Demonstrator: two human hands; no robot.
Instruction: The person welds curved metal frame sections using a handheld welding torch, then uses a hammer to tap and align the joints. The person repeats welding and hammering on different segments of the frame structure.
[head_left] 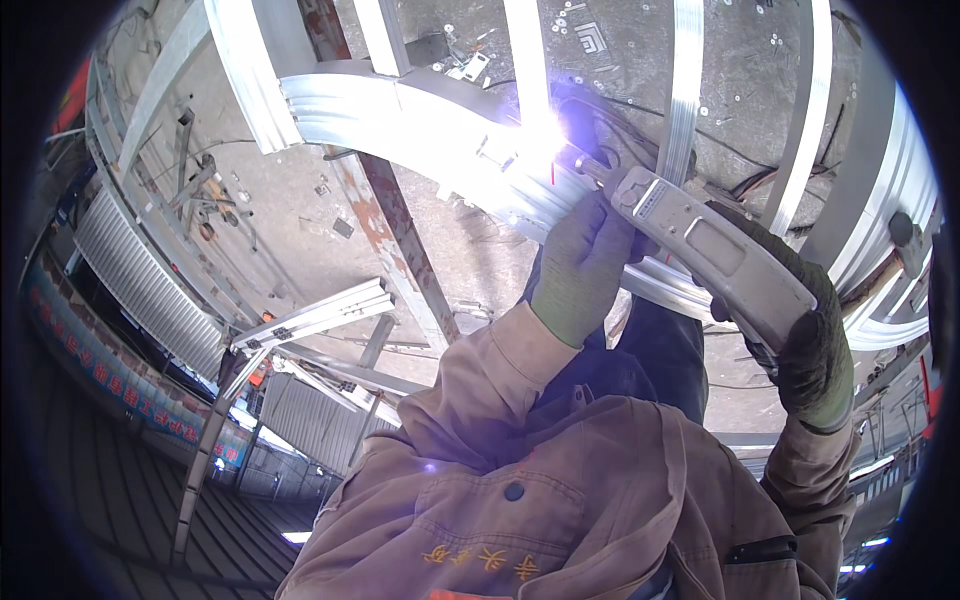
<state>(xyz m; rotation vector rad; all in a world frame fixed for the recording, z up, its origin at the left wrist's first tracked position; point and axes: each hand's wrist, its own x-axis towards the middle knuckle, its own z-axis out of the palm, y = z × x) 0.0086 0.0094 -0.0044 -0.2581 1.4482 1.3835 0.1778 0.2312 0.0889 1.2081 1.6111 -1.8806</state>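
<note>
A grey, boxy welding gun (720, 250) slants across the right of the view, its narrow nozzle pointing up and left. At the nozzle tip a blinding white arc (541, 137) burns against the joint of a curved silvery metal beam (400, 118) and a straight metal bar (524, 60). My right hand (815, 350), in a worn dark green glove, is wrapped round the gun's rear end. My left hand (585, 265), in a green glove, is closed at the gun's front beside the nozzle; its fingertips are partly hidden. Glare hides the spot under the arc.
Several parallel metal bars (684, 90) run away from the curved beam. A rusty steel beam (395, 240) passes beneath it. Cables (750, 185) and small scraps lie on the concrete floor (270, 210). Metal frame pieces (315, 318) stand to the left, near corrugated sheets (150, 265).
</note>
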